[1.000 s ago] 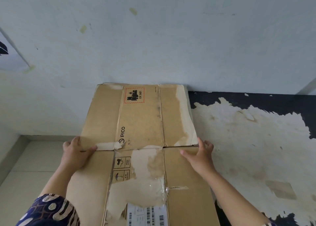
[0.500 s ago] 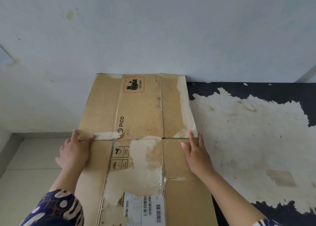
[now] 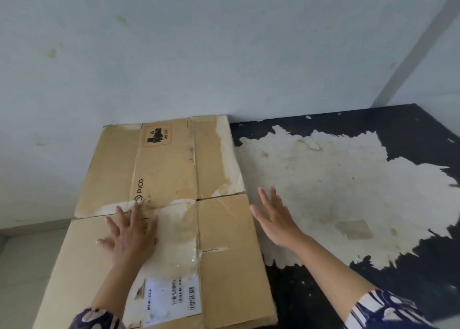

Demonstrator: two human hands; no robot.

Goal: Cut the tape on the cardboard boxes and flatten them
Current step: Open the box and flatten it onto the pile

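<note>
A flattened brown cardboard box lies on the table's left part, its far edge against the wall. It carries a "PICO" print, a red-framed hazard mark, torn pale patches, leftover clear tape and a white barcode label. My left hand presses flat on the box just below the middle crease, fingers spread. My right hand is open with straight fingers, just right of the box's right edge, over the table, holding nothing.
The table top is black with a large worn, cream-coloured patch to the right of the box. A pale wall rises directly behind. The box overhangs the table's left side above a light tiled floor.
Both hands have left the box's side edges at the crease. My left hand moved inward onto the box face; my right hand moved off the box to the right.
</note>
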